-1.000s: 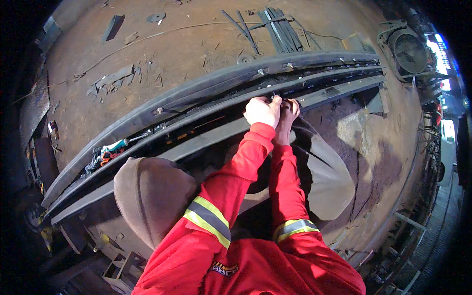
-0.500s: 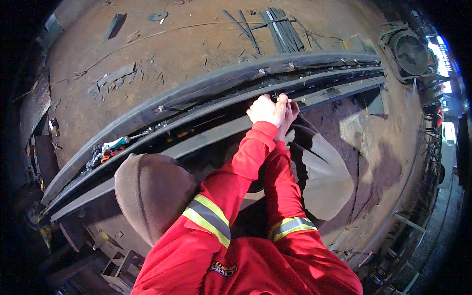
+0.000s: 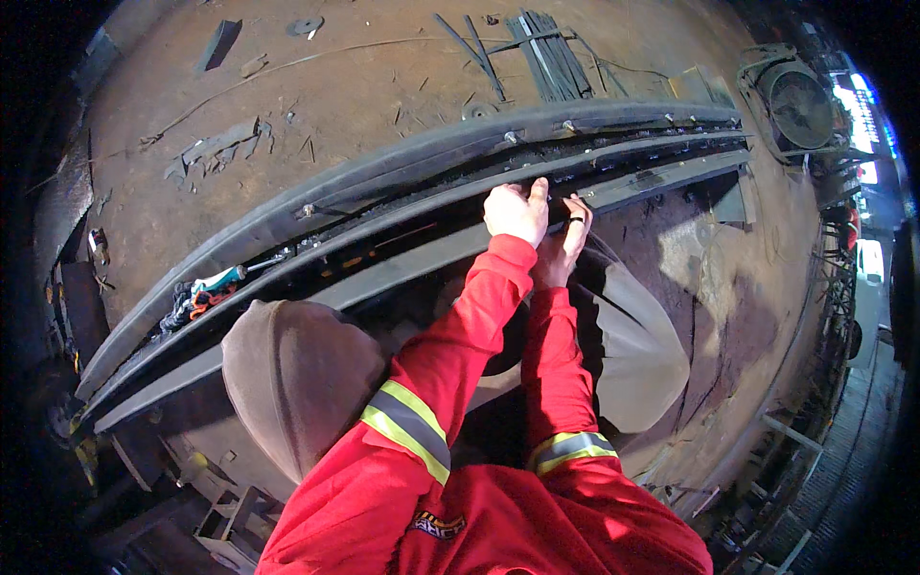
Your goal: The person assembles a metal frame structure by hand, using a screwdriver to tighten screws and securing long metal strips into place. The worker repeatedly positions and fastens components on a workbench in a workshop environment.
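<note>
Long dark metal beams run across in front of me, with a middle beam (image 3: 422, 204) between a far one and a near one (image 3: 412, 261). My left hand (image 3: 516, 213) is closed, knuckles up, at the middle beam, its thumb pointing away from me. Whatever it grips is hidden beneath the fingers. Just to its right, my right hand (image 3: 565, 240) has its fingers stretched forward against the near beam, a dark ring on one. I see nothing held in it. Silvery bolts (image 3: 511, 137) stick out along the far beam (image 3: 383, 177).
A teal-and-white tool (image 3: 218, 279) and an orange-handled one lie between the beams at left. My bent knees (image 3: 302, 383) press close on either side. Beyond are a cable, metal bars (image 3: 556, 62) and scraps on the brown floor. A large round fan (image 3: 800, 103) stands at far right.
My hands were pressed together at the middle beam. The right one has drawn back slightly toward me and its fingers have straightened; the left has barely shifted.
</note>
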